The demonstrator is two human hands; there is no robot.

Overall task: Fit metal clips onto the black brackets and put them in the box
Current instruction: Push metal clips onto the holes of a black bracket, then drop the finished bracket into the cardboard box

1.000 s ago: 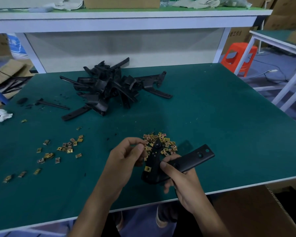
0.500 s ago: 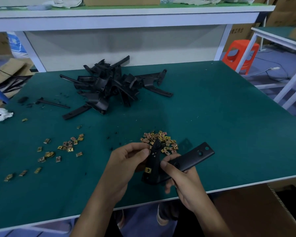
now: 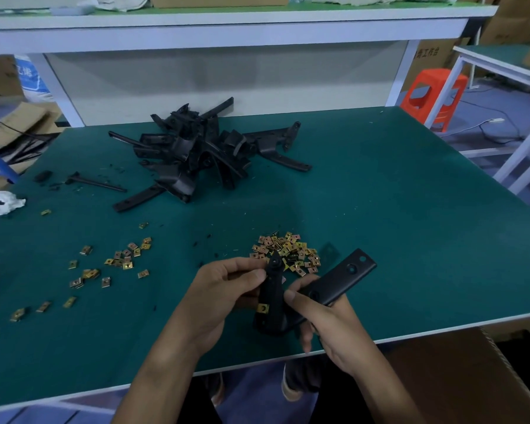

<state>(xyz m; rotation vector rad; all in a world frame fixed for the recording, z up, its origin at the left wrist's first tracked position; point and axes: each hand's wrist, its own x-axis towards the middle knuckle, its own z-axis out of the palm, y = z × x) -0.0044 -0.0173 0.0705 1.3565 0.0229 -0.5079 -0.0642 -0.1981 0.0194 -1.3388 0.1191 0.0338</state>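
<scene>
A black L-shaped bracket is held over the near edge of the green table. My right hand grips its long arm from below, thumb on top. My left hand pinches the bracket's short upright arm near its tip with thumb and fingers. One gold metal clip sits fitted on the short arm's left edge. A heap of loose gold clips lies just behind the hands. More clips are scattered to the left. A pile of black brackets lies at the back.
An open cardboard box stands below the table's near right edge. A single thin black bracket and a crumpled white rag lie at the far left. A white shelf spans the back; an orange stool stands right.
My left hand has closed in on the short arm of the bracket and now pinches it near the tip. The right hand holds the bracket steady as before.
</scene>
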